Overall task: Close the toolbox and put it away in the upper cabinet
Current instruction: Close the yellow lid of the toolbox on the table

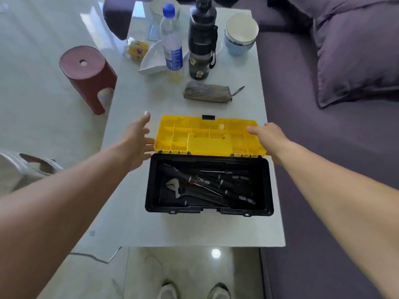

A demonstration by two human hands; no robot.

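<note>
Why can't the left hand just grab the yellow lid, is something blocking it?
Probably nothing blocks it. The left hand is open right beside the yellow lid's left edge, with only bare table between them. The pouch and bottles sit farther back, out of the way.

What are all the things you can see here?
toolbox: one, black, open on the near table.
lid: one, yellow, laid back flat.
tools: several, dark, inside the toolbox.
pouch: one, grey, behind the lid.
black bottle: one, far end.
water bottle: one, clear, blue cap.
dish: one, white.
bowls: stacked, blue and white.
stool: one, red, on the floor.
table: one, white.
sofa: one, purple.
left hand: open beside the lid.
right hand: open at the lid's other end.
</note>
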